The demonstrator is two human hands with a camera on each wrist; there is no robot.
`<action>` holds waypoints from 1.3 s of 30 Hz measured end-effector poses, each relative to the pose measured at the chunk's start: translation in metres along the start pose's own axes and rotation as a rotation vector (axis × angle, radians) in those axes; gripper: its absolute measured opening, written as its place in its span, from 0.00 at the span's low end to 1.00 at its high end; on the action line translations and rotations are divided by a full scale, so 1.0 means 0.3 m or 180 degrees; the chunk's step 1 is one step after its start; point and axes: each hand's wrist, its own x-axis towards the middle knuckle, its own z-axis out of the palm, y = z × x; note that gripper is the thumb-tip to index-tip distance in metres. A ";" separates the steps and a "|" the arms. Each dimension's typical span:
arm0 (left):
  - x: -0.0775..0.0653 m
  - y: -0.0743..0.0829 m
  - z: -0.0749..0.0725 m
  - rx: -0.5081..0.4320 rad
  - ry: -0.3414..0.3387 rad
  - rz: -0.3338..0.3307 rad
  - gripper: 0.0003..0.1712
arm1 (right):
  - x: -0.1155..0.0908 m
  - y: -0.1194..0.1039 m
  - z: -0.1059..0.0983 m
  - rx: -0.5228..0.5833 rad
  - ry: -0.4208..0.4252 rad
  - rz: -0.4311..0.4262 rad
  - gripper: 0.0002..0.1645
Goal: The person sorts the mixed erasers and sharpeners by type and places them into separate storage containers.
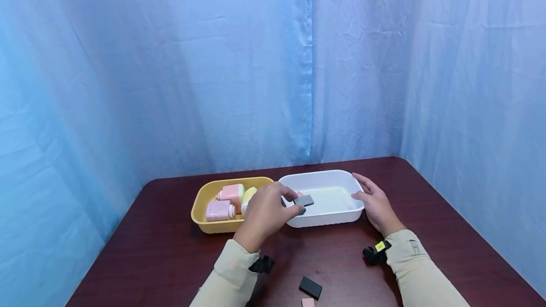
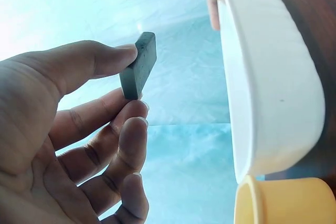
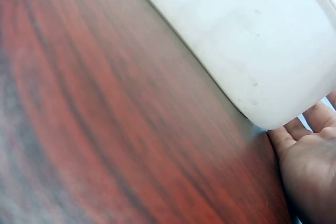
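Note:
My left hand [image 1: 268,207] pinches a small flat grey block [image 1: 304,200] between thumb and fingers, above the left part of a white plastic container [image 1: 326,220]. In the left wrist view the block [image 2: 140,66] looks dark grey and rectangular, its lower end at the fingertips. A bit of pink [image 1: 300,194] shows behind it inside the container, mostly hidden. My right hand [image 1: 377,205] holds the container's right end, thumb at the rim and fingers along the outside wall. In the right wrist view that hand [image 3: 310,161] is partly cut off beside the white wall.
Left of the white container stands a yellow container [image 1: 219,227] with a pink bottle [image 1: 232,194], a lilac-pink bottle [image 1: 218,211] and a pale yellow one [image 1: 248,199]. Nearer on the dark red table [image 1: 170,259] lie a black block [image 1: 310,287] and a pink block [image 1: 308,302].

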 end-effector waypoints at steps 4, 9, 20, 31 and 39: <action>0.016 0.012 -0.006 -0.0063 0.0017 -0.0010 0.15 | 0.003 0.003 0.000 -0.0012 0.0008 0.0036 0.42; 0.032 0.018 -0.017 -0.0111 0.0056 -0.0045 0.15 | 0.004 0.002 0.000 -0.0041 0.0023 0.0039 0.42; 0.044 -0.005 -0.005 -0.0172 0.0099 -0.0041 0.16 | -0.002 -0.001 0.007 -0.0040 0.0007 0.0012 0.42; 0.066 -0.024 0.022 -0.0142 0.0189 -0.0027 0.18 | -0.007 -0.009 -0.007 0.0005 0.0014 0.0001 0.42; 0.074 -0.052 0.052 -0.0166 0.0269 -0.0118 0.19 | 0.003 0.002 -0.001 -0.0055 0.0037 0.0018 0.42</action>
